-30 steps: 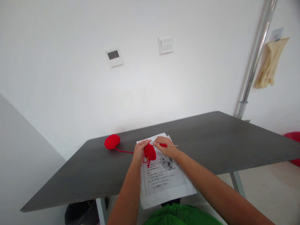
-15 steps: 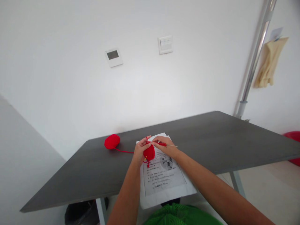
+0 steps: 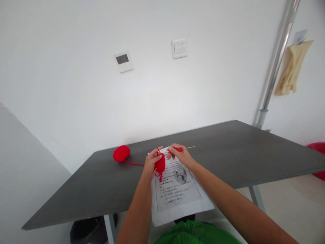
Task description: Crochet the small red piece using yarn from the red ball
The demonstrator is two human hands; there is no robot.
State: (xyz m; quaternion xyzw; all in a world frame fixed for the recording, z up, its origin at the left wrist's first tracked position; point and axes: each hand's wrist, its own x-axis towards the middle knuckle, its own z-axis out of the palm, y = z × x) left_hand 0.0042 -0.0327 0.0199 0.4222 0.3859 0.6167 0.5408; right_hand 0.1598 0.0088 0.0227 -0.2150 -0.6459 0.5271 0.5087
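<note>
My left hand (image 3: 151,161) pinches a small red crochet piece (image 3: 160,164), with a strand of yarn looped up over its index finger. A yellow stitch marker (image 3: 155,170) and a short red yarn tail hang at the piece's lower edge. My right hand (image 3: 179,154) is closed on a crochet hook (image 3: 179,149) with a red grip; its thin shaft points left to the top of the piece. Whether the tip sits in a stitch is too small to tell. From the red yarn ball (image 3: 121,154) on the left, a strand runs to my left hand.
Under my hands, a printed sheet (image 3: 177,200) lies on the dark grey table (image 3: 215,149) and overhangs its front edge. A white wall stands behind, with a switch panel (image 3: 179,48) and a thermostat (image 3: 123,62). A black bin (image 3: 86,232) is below the table at left.
My right hand has turned and shifted slightly right and up, with the hook's back end tilting upward. The crochet piece has moved a little left in my left hand.
</note>
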